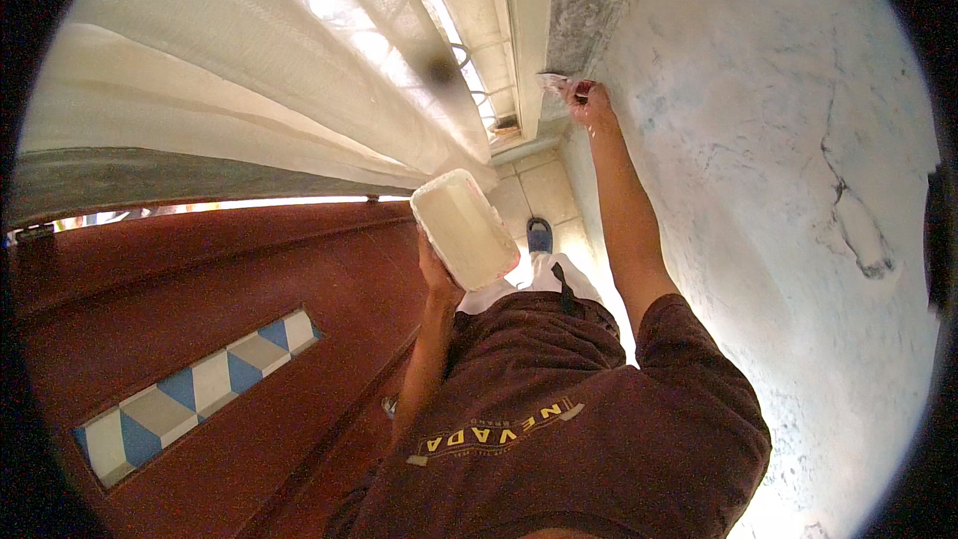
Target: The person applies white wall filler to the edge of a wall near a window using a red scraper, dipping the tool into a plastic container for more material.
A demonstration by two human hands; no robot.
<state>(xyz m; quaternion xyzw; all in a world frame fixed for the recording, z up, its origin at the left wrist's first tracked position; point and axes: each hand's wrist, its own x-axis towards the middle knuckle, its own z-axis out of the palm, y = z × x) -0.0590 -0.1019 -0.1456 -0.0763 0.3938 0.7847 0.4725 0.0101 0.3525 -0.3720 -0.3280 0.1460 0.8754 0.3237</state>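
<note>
My left hand grips a white rectangular plastic tub from its left side, tilted in front of my waist. The tub's inside is pale, and smears run along its rim. Stretched far forward, my right hand is closed round the dark red handle of a putty knife. Whitish material coats the blade, which is at the grey strip of wall beside the door frame. White spots mark the fingers and wrist. Whether the blade touches the wall cannot be told.
To the left stands a dark red wooden door with a blue, white and grey patterned panel. Above it hangs a pale curtain. A patchy white-blue wall with a crack rises close on my right. Floor tiles lie around my blue sandal.
</note>
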